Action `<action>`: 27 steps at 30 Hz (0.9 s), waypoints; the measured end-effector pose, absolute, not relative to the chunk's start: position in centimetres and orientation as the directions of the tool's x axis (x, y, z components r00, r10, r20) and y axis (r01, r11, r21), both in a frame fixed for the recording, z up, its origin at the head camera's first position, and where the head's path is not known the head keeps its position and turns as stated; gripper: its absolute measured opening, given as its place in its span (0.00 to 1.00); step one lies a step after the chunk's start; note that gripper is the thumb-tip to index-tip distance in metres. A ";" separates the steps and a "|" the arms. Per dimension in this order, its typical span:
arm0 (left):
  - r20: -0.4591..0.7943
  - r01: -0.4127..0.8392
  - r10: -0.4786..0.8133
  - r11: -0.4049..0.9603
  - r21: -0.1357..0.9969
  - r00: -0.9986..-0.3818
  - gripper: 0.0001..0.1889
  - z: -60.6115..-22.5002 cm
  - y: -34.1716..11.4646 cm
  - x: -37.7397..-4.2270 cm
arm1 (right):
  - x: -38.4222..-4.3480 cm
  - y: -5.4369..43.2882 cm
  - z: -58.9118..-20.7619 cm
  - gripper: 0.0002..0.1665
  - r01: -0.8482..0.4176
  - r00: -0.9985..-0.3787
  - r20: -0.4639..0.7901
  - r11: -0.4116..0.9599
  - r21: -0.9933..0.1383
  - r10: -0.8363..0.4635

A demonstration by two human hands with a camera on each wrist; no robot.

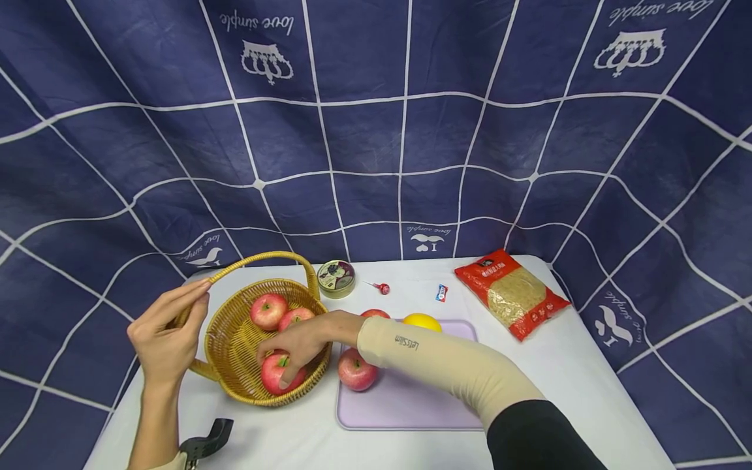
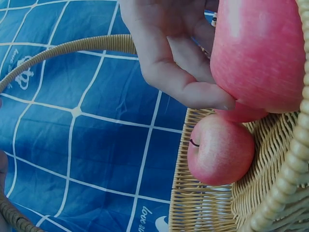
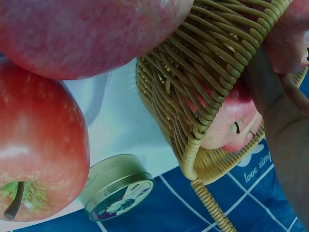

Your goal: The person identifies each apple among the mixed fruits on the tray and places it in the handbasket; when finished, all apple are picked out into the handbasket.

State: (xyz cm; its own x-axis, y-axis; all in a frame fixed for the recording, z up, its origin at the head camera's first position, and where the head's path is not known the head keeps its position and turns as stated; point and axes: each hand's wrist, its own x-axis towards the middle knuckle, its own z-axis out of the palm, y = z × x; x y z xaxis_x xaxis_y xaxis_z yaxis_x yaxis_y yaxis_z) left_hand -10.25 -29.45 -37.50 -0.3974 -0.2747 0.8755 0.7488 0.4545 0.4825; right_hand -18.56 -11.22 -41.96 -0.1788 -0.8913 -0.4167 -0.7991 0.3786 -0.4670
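The right hand (image 1: 302, 339) is grasping an apple (image 1: 271, 377) with its fingers, in the near part of the basket (image 1: 235, 343). The left hand (image 1: 170, 329) is gripping the handle (image 1: 264, 256). Farther back inside, two more apples (image 1: 269, 311) are lying; beyond, a tin (image 1: 336, 277) is sitting on the surface (image 1: 294, 437).

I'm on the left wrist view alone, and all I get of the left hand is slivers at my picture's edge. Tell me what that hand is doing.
Observer: The head view shows the left hand gripping the handle of the basket.

Operator: Name whatever lies to the right of the basket; my picture cuts off there.

Observer: A lilac tray lies there, partly hidden under the right forearm.

Operator: Now report what stands near the far end of the handle.

Observer: A round tin stands there, its printed lid facing up.
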 end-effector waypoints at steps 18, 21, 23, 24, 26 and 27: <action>0.877 0.749 -0.271 0.458 0.479 -0.396 0.05 -37.3 -29.3 -10.2 | -18.1 -11.6 -42.7 0.39 -0.883 -0.189 -0.383 0.327 -0.338 -0.904; 0.878 0.747 -0.270 0.462 0.479 -0.396 0.05 -37.3 -29.3 -10.1 | -18.3 -11.6 -42.7 0.39 -0.878 -0.198 -0.378 0.335 -0.341 -0.904; 0.878 0.746 -0.270 0.464 0.479 -0.396 0.05 -37.2 -29.3 -10.1 | -18.6 -11.5 -42.7 0.39 -0.874 -0.197 -0.372 0.334 -0.352 -0.907; 0.878 0.745 -0.270 0.465 0.479 -0.396 0.05 -37.2 -29.3 -10.1 | -18.7 -11.5 -42.7 0.39 -0.873 -0.199 -0.370 0.336 -0.354 -0.907; 0.877 0.746 -0.270 0.462 0.479 -0.396 0.05 -37.2 -29.3 -10.1 | -18.8 -11.4 -42.6 0.38 -0.867 -0.196 -0.367 0.336 -0.369 -0.909; 0.877 0.747 -0.271 0.461 0.480 -0.396 0.05 -37.3 -29.3 -10.1 | -18.9 -11.4 -42.6 0.38 -0.865 -0.194 -0.365 0.334 -0.373 -0.910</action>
State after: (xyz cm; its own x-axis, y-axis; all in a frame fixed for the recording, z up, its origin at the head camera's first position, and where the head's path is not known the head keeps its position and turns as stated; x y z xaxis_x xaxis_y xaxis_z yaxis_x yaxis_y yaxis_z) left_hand -10.14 -29.30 -37.25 -0.3961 -0.2709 0.8773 0.7469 0.4607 0.4795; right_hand -18.89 -11.43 -42.62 -0.1940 -0.9104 -0.3654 -0.8654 0.3342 -0.3732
